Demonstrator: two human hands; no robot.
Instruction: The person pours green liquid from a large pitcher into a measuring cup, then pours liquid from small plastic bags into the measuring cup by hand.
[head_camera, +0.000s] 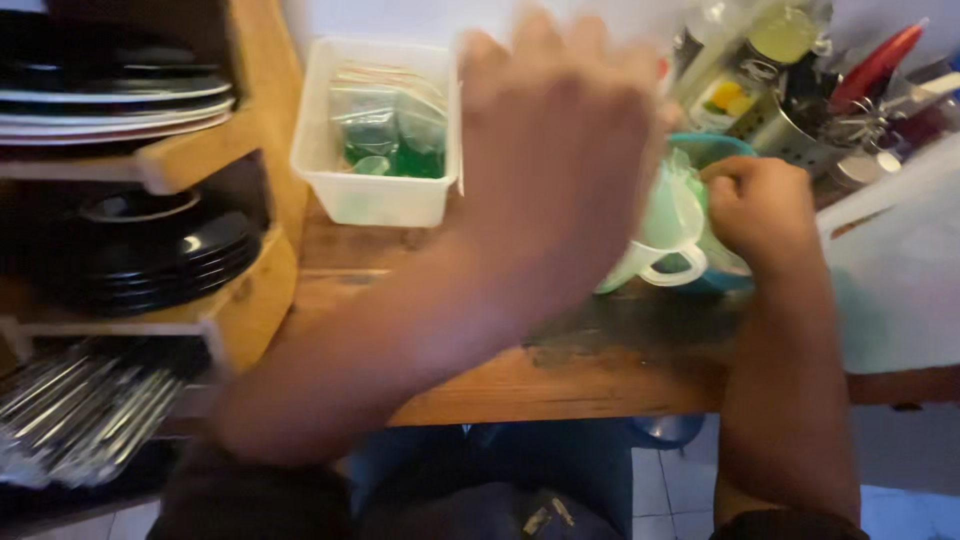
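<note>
My left hand (555, 140) is raised and blurred with its fingers spread, above the wooden counter (560, 375), and it holds nothing. It hovers between a white plastic tub (375, 205) and a pale green jug (665, 230). My right hand (762, 205) is closed in a fist on the rim of the pale green jug, which leans tilted inside a teal bowl (715, 148). The jug's white handle points toward me.
The white tub holds clear bags with green contents (395, 140). A wooden rack (245, 120) at the left carries stacked plates and dark dishes, with cutlery (80, 405) below. A metal utensil holder (800, 125) and bottles stand at the back right. A white board (900, 270) lies at the right.
</note>
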